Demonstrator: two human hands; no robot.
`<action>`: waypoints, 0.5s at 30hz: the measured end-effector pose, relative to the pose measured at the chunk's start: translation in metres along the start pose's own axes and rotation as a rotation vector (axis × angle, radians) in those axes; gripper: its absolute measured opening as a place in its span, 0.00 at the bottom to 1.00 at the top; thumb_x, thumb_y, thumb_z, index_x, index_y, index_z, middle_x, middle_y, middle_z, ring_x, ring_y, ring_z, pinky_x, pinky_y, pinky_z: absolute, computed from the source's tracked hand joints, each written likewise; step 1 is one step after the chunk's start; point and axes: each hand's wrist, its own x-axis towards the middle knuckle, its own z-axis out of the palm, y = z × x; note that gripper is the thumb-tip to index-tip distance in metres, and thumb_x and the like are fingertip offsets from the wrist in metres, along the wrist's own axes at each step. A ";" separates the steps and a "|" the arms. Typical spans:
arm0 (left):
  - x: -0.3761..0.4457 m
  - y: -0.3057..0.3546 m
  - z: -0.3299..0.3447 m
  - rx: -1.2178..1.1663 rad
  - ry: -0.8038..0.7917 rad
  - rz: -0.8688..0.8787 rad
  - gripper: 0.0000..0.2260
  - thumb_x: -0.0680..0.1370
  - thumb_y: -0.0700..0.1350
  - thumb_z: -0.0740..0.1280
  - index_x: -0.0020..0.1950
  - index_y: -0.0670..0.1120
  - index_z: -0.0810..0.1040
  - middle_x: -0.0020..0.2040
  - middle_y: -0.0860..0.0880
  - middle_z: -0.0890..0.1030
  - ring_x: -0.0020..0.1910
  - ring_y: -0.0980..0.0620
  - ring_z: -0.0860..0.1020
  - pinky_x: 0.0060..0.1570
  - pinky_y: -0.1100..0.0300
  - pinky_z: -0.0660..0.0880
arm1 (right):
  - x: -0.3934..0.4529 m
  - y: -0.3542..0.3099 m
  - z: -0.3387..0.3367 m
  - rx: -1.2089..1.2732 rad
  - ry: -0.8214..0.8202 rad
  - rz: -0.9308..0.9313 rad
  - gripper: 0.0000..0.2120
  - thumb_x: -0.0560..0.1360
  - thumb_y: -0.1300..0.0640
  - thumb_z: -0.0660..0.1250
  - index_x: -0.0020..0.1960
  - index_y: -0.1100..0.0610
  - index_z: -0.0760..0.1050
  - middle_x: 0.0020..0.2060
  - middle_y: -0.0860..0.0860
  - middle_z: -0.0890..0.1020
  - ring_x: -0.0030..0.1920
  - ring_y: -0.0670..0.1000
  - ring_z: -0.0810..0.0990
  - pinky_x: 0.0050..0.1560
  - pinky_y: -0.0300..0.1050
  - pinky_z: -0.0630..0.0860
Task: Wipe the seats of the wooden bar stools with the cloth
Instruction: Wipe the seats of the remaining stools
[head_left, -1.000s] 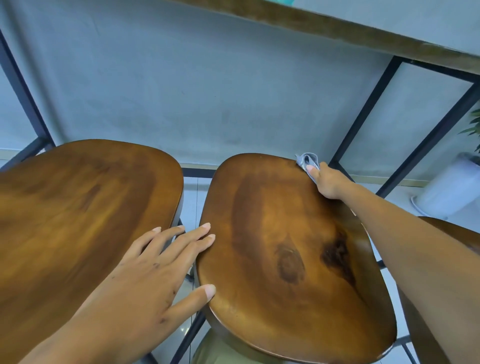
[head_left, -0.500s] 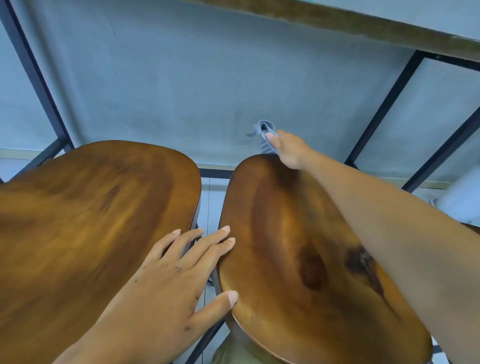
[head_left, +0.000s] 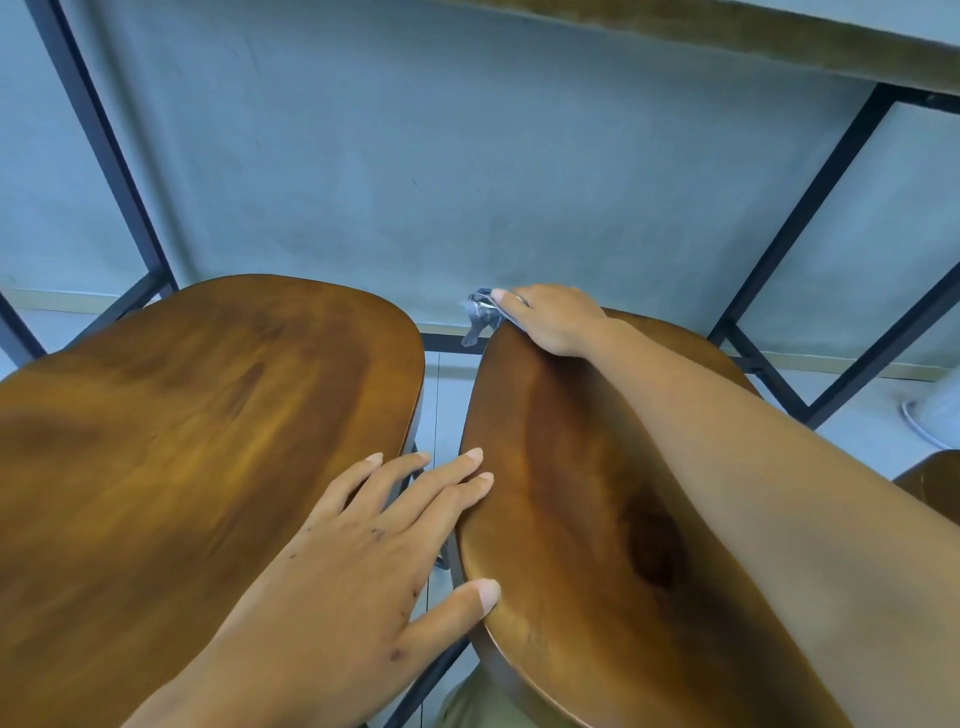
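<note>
one grey cloth (head_left: 480, 314) bunched at the far edge of the right stool seat (head_left: 582, 509), right hand (head_left: 556, 317) curled over it; left hand (head_left: 374, 545), fingers spread, rests on that seat's near rim; three stool seats, a second left seat (head_left: 182, 441), a third's corner (head_left: 935, 483) far right

Illumination is soft, even and moderately bright, with a cool bluish cast on the wall (head_left: 467, 156). No hard shadows are present. Broad, dull sheen shows on the left stool seat (head_left: 182, 441); its near portion is smeared by motion blur. Wide-angle distortion bends the black frame bars (head_left: 104, 145) outward toward the edges. The cloth (head_left: 480, 312) is slightly blurred.
</note>
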 end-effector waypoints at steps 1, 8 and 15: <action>0.001 0.000 0.000 -0.002 0.000 0.000 0.31 0.77 0.73 0.41 0.79 0.65 0.51 0.77 0.72 0.47 0.78 0.63 0.49 0.75 0.56 0.42 | 0.000 0.004 -0.001 0.000 -0.011 0.019 0.27 0.82 0.36 0.42 0.36 0.51 0.68 0.38 0.50 0.77 0.46 0.57 0.77 0.43 0.50 0.69; 0.000 -0.001 0.003 -0.010 0.012 0.004 0.31 0.77 0.73 0.41 0.79 0.64 0.52 0.77 0.71 0.49 0.78 0.63 0.49 0.76 0.56 0.42 | -0.017 0.057 -0.008 0.002 -0.030 0.185 0.32 0.81 0.35 0.38 0.56 0.51 0.76 0.55 0.54 0.81 0.55 0.58 0.77 0.57 0.54 0.73; 0.001 -0.002 0.004 0.000 -0.005 -0.001 0.31 0.78 0.72 0.42 0.79 0.63 0.54 0.78 0.70 0.50 0.78 0.62 0.51 0.74 0.53 0.44 | -0.037 0.099 -0.006 -0.018 -0.024 0.369 0.33 0.81 0.36 0.37 0.62 0.54 0.74 0.59 0.56 0.80 0.59 0.60 0.76 0.60 0.56 0.71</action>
